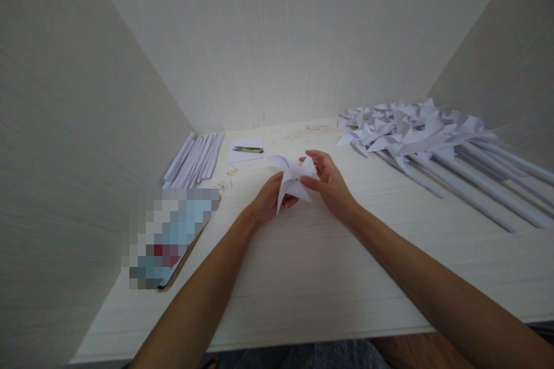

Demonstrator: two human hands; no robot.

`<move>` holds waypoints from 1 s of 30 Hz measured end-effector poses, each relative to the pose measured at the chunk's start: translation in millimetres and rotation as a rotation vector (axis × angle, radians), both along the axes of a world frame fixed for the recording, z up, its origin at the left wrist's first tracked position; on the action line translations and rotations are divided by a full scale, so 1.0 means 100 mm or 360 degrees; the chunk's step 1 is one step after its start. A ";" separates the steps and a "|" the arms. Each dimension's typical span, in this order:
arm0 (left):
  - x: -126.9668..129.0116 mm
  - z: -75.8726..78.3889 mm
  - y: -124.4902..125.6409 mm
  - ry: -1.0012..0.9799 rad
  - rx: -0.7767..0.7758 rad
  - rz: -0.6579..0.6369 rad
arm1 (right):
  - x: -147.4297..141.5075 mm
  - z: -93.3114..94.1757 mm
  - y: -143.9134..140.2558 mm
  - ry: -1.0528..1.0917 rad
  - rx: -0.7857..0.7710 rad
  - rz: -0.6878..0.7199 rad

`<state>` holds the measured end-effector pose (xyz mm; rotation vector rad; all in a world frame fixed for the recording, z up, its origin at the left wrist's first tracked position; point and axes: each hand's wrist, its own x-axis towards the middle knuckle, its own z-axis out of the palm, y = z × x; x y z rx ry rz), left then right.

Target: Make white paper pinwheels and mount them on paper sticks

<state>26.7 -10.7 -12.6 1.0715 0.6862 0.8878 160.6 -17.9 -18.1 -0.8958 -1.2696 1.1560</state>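
Observation:
A white paper pinwheel is held above the middle of the table, its curved blades spread outward. My left hand grips it from the left, with some fingers hidden behind the paper. From the right, my right hand has its thumb on a blade near the centre and its fingers curled behind the edge. No stick shows on this pinwheel.
Rolled paper sticks lie at the back left, beside thread snips on white paper squares. A pixelated flat object rests at left. Several finished pinwheels on sticks are piled at right. Walls enclose the table.

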 end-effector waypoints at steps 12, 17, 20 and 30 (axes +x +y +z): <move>0.02 0.00 0.00 0.0059 -0.0016 0.0006 | -0.11 0.00 -0.07 0.0446 -0.0421 0.0271; 0.06 0.01 -0.02 0.0065 -0.0025 0.0111 | -0.12 0.01 -0.04 0.0425 -0.0464 0.0284; 0.08 0.01 -0.02 0.0066 -0.0021 0.0132 | -0.13 0.00 -0.02 0.0450 -0.0494 0.0265; 0.07 -0.01 -0.04 0.0021 0.0021 0.0067 | -0.14 0.00 -0.01 0.0519 -0.0579 0.0217</move>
